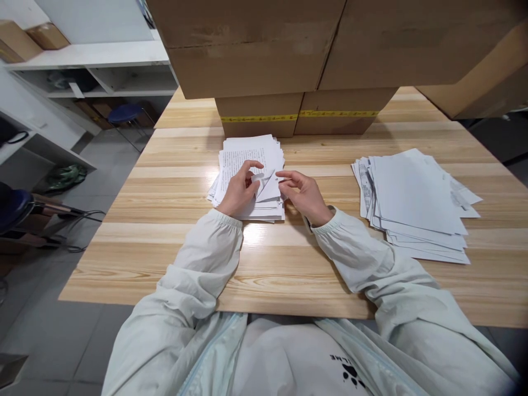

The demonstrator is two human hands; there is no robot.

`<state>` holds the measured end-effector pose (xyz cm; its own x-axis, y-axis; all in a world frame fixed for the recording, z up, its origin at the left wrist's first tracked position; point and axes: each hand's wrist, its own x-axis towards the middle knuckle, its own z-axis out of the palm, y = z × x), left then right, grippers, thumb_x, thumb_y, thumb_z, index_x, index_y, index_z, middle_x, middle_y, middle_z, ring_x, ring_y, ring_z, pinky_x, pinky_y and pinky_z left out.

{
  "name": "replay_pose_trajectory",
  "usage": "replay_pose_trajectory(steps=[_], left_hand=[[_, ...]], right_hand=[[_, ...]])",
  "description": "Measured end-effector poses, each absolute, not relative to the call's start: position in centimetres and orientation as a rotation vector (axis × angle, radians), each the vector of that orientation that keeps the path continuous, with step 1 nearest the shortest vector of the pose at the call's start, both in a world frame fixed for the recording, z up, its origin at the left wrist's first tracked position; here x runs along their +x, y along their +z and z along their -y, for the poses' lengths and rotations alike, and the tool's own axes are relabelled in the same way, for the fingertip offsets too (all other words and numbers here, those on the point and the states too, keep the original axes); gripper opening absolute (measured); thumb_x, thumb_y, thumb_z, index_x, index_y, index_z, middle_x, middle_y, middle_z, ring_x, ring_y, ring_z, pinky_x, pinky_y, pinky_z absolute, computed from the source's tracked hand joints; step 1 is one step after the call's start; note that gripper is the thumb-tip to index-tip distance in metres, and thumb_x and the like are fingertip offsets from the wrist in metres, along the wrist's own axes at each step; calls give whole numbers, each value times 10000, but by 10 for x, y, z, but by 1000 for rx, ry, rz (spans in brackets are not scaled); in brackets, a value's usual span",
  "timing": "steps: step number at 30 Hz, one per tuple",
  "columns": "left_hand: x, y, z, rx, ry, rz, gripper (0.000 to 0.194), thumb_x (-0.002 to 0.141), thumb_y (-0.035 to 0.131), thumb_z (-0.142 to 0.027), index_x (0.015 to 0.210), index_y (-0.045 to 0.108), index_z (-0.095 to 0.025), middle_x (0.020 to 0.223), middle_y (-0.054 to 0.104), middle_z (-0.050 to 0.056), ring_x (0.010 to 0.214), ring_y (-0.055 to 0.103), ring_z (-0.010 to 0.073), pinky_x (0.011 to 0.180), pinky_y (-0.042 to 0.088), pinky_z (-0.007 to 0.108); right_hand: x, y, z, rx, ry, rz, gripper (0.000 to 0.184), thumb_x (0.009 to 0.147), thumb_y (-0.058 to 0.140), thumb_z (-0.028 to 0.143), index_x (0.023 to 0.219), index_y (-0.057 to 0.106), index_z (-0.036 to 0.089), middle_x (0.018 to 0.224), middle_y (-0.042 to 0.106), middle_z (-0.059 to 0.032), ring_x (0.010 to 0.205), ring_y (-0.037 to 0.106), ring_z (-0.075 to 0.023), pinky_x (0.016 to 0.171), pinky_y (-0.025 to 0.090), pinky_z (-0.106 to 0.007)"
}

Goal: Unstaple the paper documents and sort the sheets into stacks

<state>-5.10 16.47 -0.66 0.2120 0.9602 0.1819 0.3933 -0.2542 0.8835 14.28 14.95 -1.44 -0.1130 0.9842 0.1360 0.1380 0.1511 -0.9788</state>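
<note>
A stack of printed paper [243, 154] lies before me on the table, its edges uneven. The top sheet's near corner is bent up into a flap [265, 180]. My left hand [240, 190] rests over the stack's left side, fingers curled around the raised corner of that sheet; the exact contact is partly hidden. At the stack's right edge is my right hand [304, 197], its thumb and index finger apart, fingertips beside or touching the paper's edge.
A second, loosely fanned paper pile [416, 192] lies to the right on the wooden table [165, 247]. Large cardboard boxes [264, 49] stand stacked at the back, the lower ones with yellow tape. A white shelf unit [107, 55] and a blue stool [124, 113] are left.
</note>
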Motion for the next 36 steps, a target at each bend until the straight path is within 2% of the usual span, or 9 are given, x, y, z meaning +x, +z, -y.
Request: replay_pose_trajectory(steps=[4,6,10,13,16,25,31,36], left_hand=[[-52,-4,-165,1725,926,-1230,175,780,504,-177,857,659,-205,678,574,-22,603,495,127,635,395,277],[-53,0,-165,1684,877,-1223,158,782,516,-194,801,674,-191,690,604,-8,607,502,128,638,398,284],[-57,7,-165,1702,762,-1174,183,780,635,-309,890,704,-180,696,609,-3,629,504,126,625,378,276],[-59,9,-165,1762,701,-1176,355,687,771,-411,940,700,-172,678,576,-18,622,476,119,606,357,266],[-59,6,-166,1818,696,-1216,427,614,831,-409,944,688,-179,692,572,-26,637,480,119,620,364,263],[-59,0,-168,1803,754,-1207,391,662,797,-422,946,684,-179,787,628,-3,643,471,112,630,376,266],[-54,3,-165,1841,734,-1288,413,656,800,-458,939,690,-178,709,578,-21,640,475,120,624,359,265],[-52,2,-165,1837,761,-1307,358,697,765,-448,919,691,-178,701,564,-25,629,445,114,604,338,258]], right_hand=[[144,-11,-149,-1133,1173,1413,372,771,653,341,1099,666,165,775,725,-23,696,639,-145,733,525,-318],[144,-11,-149,-1139,1186,1405,381,755,680,349,1093,665,173,772,724,-15,685,634,-140,718,524,-310],[143,-14,-149,-1137,1189,1416,373,744,712,374,1054,687,169,784,719,-17,696,634,-137,717,521,-301],[142,-16,-149,-1130,1188,1427,355,758,714,396,1026,700,164,810,720,-33,720,635,-142,711,517,-300],[143,-18,-149,-1127,1189,1422,353,767,713,409,1024,707,167,839,720,-43,743,637,-148,709,519,-301],[142,-16,-148,-1120,1215,1402,341,754,722,402,1003,707,170,811,703,-30,737,631,-145,708,519,-297],[141,-16,-149,-1124,1219,1391,340,754,724,394,1001,708,162,820,699,-34,744,624,-140,711,506,-293],[141,-15,-148,-1129,1225,1392,346,751,728,404,999,701,165,812,697,-30,737,618,-139,702,500,-293]])
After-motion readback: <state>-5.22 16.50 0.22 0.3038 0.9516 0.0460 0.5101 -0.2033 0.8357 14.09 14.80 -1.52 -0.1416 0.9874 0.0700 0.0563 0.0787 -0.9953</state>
